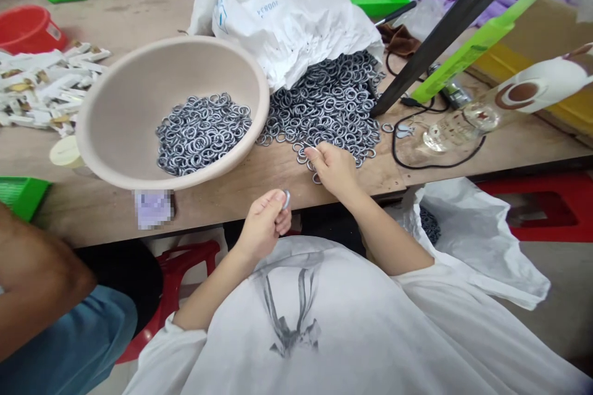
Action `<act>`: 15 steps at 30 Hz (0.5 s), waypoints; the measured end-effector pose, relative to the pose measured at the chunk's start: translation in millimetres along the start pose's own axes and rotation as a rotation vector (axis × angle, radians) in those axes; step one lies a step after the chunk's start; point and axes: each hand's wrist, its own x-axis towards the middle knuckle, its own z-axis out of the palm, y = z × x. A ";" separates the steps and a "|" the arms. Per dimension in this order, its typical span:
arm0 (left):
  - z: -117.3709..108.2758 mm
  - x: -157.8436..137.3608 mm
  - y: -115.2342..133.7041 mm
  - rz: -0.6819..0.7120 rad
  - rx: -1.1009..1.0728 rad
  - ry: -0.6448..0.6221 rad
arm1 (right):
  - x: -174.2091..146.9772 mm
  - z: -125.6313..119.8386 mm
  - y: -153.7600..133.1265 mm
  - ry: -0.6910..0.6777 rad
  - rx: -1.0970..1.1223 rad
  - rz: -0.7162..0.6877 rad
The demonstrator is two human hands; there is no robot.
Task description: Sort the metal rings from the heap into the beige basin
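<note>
Between its thumb and fingers my left hand (265,222) pinches a grey metal ring (286,199), just in front of the table's edge. My right hand (334,168) is closed at the front of a pile of metal rings (333,105); a bit of ring seems to show by its thumb tip, though the curled fingers hide most of it. The pile spills from the mouth of a white sack (296,18). Left of it stands a wide beige basin (134,86) with a heap of similar rings (204,136) inside.
White plastic parts (46,86) lie at the left near a red bowl (30,31). A dark upright bar (445,37), a black cable (435,166) and a clear bottle (467,123) stand or lie to the right. A co-worker's arm (37,265) is close at lower left.
</note>
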 end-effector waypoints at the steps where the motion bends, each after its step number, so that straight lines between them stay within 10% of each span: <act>1: -2.1 1.0 0.4 -0.003 -0.004 0.014 | 2.9 -1.0 3.6 0.000 -0.077 0.006; 10: -23.8 20.6 2.8 0.027 0.013 0.137 | 9.2 13.2 -1.5 -0.151 -0.410 -0.063; 15: -27.6 28.2 0.1 0.107 0.054 0.225 | 9.4 8.5 -7.4 -0.204 0.115 -0.109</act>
